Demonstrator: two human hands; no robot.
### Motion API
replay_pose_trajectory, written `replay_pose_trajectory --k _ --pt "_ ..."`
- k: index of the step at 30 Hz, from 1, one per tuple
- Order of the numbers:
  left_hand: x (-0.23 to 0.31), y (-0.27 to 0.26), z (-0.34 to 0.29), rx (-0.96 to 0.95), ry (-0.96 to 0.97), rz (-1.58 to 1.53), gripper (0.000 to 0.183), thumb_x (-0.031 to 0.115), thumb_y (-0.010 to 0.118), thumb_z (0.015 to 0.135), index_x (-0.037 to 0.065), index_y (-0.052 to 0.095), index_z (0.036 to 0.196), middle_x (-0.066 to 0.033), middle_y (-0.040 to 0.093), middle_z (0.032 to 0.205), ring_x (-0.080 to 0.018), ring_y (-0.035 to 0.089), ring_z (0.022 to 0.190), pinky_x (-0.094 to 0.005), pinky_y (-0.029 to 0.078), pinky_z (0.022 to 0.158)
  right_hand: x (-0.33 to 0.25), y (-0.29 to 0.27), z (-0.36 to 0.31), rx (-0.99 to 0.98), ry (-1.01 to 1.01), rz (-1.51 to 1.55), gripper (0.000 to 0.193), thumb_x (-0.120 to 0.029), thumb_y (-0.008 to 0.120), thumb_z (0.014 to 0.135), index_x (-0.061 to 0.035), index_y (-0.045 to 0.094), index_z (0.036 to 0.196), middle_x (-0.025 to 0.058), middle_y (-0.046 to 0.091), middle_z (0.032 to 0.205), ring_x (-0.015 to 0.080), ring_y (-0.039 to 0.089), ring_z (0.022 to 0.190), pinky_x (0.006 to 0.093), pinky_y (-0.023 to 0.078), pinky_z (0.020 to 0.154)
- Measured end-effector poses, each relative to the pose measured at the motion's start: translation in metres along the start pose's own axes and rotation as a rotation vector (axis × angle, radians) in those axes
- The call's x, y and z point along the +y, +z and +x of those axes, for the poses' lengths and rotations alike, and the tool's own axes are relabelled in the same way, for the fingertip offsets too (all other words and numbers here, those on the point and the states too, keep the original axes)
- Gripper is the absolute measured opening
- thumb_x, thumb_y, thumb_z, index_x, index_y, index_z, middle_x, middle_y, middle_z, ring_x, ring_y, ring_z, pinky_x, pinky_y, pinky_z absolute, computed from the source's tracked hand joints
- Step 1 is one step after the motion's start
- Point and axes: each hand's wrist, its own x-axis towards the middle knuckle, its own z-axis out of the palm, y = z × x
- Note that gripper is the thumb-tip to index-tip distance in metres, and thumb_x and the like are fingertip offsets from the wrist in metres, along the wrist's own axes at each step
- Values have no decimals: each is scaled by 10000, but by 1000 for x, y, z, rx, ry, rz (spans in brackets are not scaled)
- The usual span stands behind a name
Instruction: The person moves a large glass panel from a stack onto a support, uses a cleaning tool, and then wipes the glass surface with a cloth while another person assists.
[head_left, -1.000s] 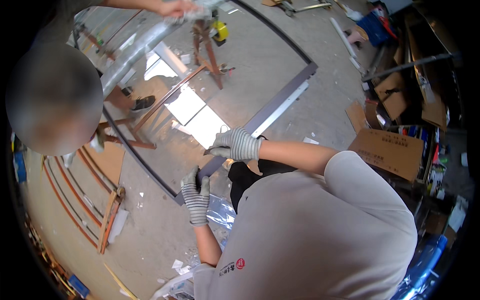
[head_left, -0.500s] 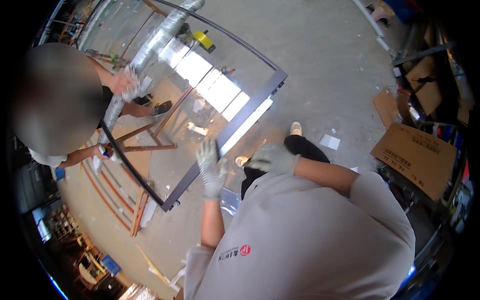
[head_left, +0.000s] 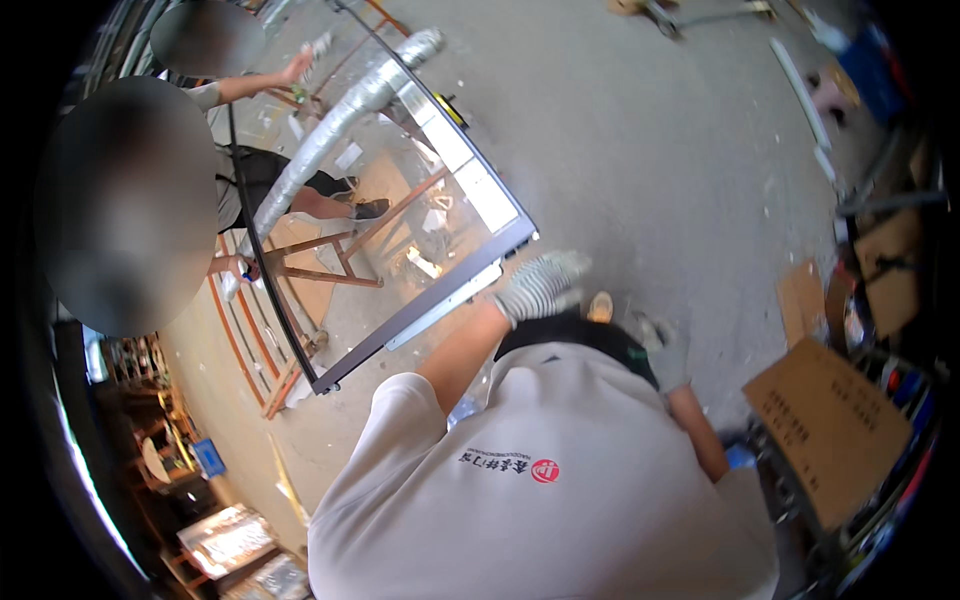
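My left hand, in a white and grey striped work glove, is open with its fingers stretched to the right. It is just off the near right corner of a large dark-framed glass panel and holds nothing. My right hand, gloved too, hangs low beside my dark trousers, apart from the panel; motion smears its fingers. Through the glass show a silver-wrapped tube and a rust-brown trestle. At the left, a co-worker's hand is by the panel's left edge.
A second person's arm reaches toward the panel's far side. Brown cardboard lies over a cluttered rack at the right. Long brown bars rest on the floor at the left. A wheeled frame stands at the far edge.
My left hand has come away from the panel's near edge and moved right and up. My right hand has moved right, away from my body's front. A second person has come into view.
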Motion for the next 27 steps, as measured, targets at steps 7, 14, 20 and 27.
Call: replay_pose_trajectory --k 7,14,20,27 --pt "-15 -29 -2 541 -276 164 636 295 584 778 -20 369 1288 -259 391 1287 -410 352 1222 -465 240 1054 6 -12 69 -83 28 71 286 -249 607 848 -4 591 702 11 498 548 76 422 537 273 378 491" --pt "-68 -39 22 592 -685 136 854 373 604 732 -45 204 1361 -336 196 1371 -436 155 1318 -479 100 1093 -49 0 169 -251 4 72 287 -260 604 857 -22 578 699 -9 498 586 64 422 560 254 373 507" --pt "-104 -67 66 629 -923 133 786 325 632 699 -7 312 1336 -344 185 1373 -449 138 1315 -506 85 1089 -107 4 260 -369 -24 -140 240 -228 601 861 -36 587 717 -1 494 577 61 416 558 252 376 507" --pt "-177 -124 73 962 -895 -110 712 301 627 726 12 365 1322 -263 290 1369 -350 223 1318 -429 132 1099 -119 50 353 -480 190 210 244 -253 609 858 -46 593 730 -1 523 590 65 438 514 231 357 467"
